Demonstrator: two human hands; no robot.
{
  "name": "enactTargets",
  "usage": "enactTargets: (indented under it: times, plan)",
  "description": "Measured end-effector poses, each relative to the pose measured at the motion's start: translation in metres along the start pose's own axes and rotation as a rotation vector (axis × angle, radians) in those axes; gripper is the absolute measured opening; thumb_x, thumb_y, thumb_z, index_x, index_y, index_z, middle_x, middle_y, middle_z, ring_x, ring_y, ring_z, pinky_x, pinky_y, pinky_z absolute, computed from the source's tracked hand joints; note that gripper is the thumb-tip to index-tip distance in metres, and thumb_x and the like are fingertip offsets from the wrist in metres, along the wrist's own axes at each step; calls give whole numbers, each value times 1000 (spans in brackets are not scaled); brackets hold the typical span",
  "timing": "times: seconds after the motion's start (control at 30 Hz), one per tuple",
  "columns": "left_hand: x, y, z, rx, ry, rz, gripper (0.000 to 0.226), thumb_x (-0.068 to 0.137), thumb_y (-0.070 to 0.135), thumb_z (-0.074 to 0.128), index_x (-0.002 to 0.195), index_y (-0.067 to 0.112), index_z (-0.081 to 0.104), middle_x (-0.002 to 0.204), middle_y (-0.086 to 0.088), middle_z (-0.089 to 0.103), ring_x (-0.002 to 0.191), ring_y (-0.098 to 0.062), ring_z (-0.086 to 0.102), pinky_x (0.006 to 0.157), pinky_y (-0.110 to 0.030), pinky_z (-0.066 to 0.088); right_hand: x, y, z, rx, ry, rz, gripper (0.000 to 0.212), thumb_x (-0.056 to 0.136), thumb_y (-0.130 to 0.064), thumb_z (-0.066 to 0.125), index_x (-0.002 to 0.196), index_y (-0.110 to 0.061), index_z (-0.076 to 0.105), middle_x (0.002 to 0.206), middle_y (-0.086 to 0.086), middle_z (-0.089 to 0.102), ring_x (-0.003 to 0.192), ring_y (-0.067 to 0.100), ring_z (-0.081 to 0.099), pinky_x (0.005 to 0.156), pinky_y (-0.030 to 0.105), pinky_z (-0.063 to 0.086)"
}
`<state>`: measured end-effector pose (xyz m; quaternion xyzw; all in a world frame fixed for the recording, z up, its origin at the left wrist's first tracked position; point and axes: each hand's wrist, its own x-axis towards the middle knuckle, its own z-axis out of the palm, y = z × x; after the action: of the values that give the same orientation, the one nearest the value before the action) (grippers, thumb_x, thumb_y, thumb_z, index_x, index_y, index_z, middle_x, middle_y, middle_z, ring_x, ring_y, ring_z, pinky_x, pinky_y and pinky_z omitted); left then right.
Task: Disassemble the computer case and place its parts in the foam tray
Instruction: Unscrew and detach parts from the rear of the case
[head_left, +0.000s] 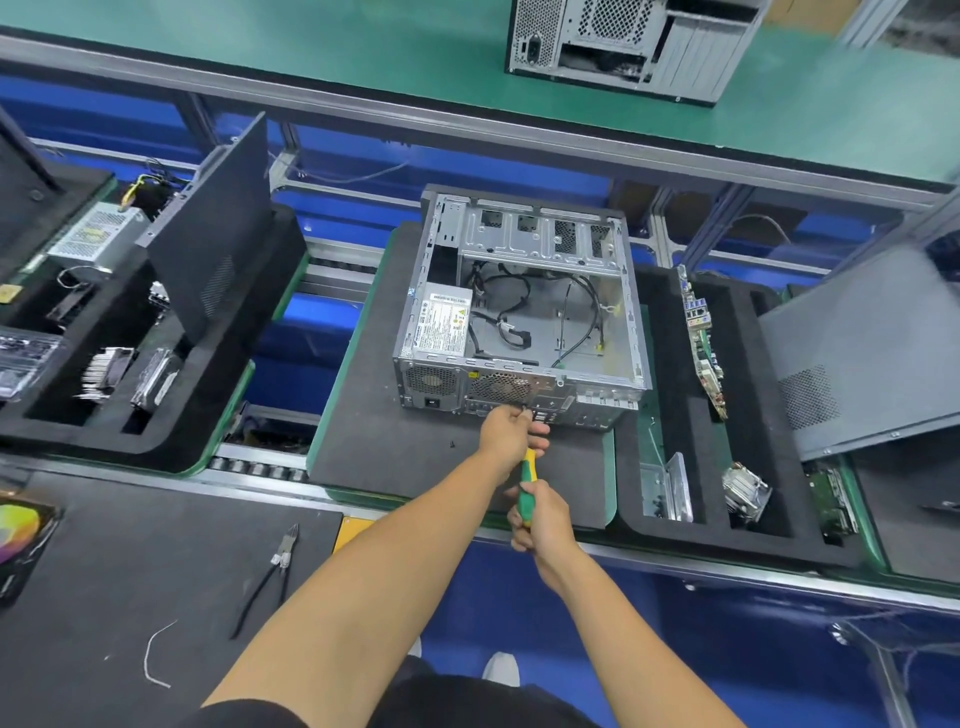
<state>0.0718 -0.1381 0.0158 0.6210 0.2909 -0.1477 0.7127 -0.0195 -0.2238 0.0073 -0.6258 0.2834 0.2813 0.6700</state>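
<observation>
An open grey computer case (631, 332) lies on its side on a black foam pad (374, 415), with its power supply (441, 325) and loose black cables (511, 312) still inside. My right hand (543, 517) grips the green and yellow handle of a screwdriver (527, 480) aimed at the case's rear panel. My left hand (511, 434) pinches the screwdriver's shaft near its tip, against the rear panel by the fan grille (501, 387). A black foam tray (670, 467) to the right holds a motherboard (704, 343), a heatsink (745, 491) and a metal bracket (670, 488).
A grey side panel (862, 353) leans at the far right. Another foam tray (171, 415) on the left holds a panel (218, 234), a power supply (96, 234) and small parts. Pliers (270, 571) and a cable tie lie on the near mat. A second case (634, 41) stands on the green shelf. One tiny screw (452, 444) lies on the pad.
</observation>
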Motion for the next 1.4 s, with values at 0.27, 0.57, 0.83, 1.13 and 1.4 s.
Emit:
enactTargets:
  times: [0.27,0.57,0.83,1.13,1.4]
  plan:
    - [-1,1,5,4,1,23,28,111,13,37,129,-6,45,114,-24,71,58,-18,61,55,-28,54,2,4,0,-180,165,-172,21,101,-17,45,94,-5,60,65,13,67,42,19,52,42,25,39]
    - [1,-2,2,-54,-32,23,22,112,15,36,121,-2,47,113,-23,72,58,-19,60,55,-28,55,7,6,-3,-454,256,-254,19,100,-22,46,89,-10,57,65,9,67,42,16,47,44,27,38]
    - [8,-3,-5,-91,-82,21,14,111,11,37,114,-1,44,92,-15,68,48,-8,62,51,-20,52,18,3,-1,93,64,9,39,104,-28,34,100,-5,65,63,8,64,38,19,41,41,26,34]
    - [19,-12,0,-165,-17,18,24,109,12,47,123,-7,45,90,-14,72,49,-5,65,47,-16,49,18,17,10,-10,224,-221,15,96,-11,55,81,-11,54,81,12,60,47,16,50,40,27,42]
    - [24,-13,5,-251,6,-42,11,109,14,45,106,3,48,87,-9,72,44,-3,57,41,-15,38,7,22,8,290,-30,91,36,99,-37,41,88,-11,62,67,8,58,41,15,37,47,26,33]
